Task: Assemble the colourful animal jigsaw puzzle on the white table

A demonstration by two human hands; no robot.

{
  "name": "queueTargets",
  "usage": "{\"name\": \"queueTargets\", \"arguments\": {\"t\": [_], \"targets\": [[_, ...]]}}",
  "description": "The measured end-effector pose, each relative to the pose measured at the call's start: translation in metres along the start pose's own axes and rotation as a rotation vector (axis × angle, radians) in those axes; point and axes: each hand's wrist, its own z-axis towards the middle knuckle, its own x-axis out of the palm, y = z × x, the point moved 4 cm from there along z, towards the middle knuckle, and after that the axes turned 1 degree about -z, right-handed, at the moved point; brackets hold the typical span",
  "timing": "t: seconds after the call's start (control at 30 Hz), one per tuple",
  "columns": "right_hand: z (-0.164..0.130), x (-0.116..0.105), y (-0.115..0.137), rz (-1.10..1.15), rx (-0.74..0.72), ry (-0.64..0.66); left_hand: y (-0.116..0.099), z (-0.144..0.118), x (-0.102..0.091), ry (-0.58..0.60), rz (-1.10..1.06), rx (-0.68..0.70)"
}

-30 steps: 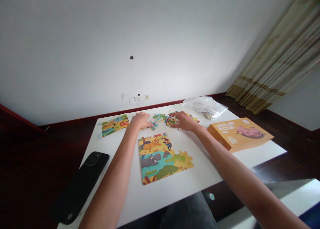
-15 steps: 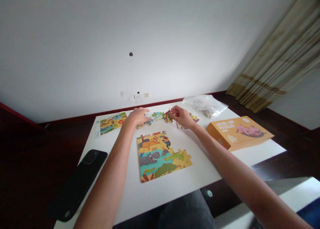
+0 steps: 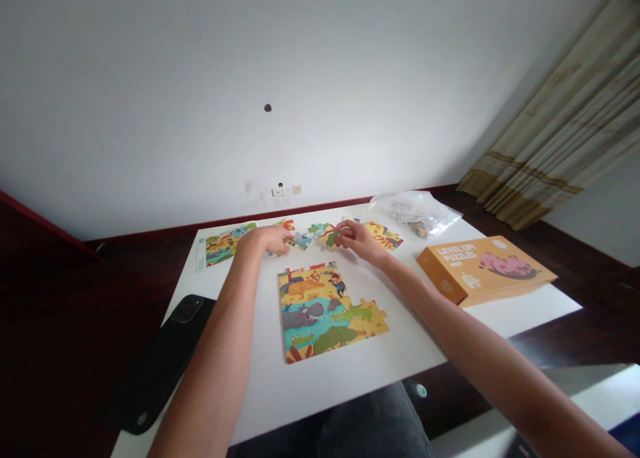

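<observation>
A loose puzzle piece sits just above frame centre, pinched in the right hand grip. The left hand rests curled on scattered pieces; its grip is unclear. Below lies the assembled puzzle on the white bench.

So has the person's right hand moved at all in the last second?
Yes. The right hand has shifted left, away from the orange box, and now pinches a loose puzzle piece instead of lying flat.
</observation>
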Motion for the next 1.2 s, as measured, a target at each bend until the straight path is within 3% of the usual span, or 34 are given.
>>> {"name": "queueTargets", "arguments": {"t": [0.1,0.3,0.63,0.97,1.2], "targets": [[-0.005,0.005,0.003,0.109,0.028,0.015,0.001,0.004,0.005,0.078,-0.008,-0.017],[-0.006,0.015,0.002,0.216,0.115,0.051,0.005,0.01,0.009,0.05,-0.03,-0.052],[-0.003,0.011,-0.004,-0.058,0.062,0.039,0.007,0.013,0.008,-0.009,-0.053,-0.02],[0.0,0.011,-0.012,-0.119,0.061,0.0,0.009,0.012,0.011,-0.001,-0.056,-0.079],[0.003,0.0,0.0,-0.265,-0.07,-0.009,0.005,0.01,0.009,-0.045,-0.064,-0.124]]}}
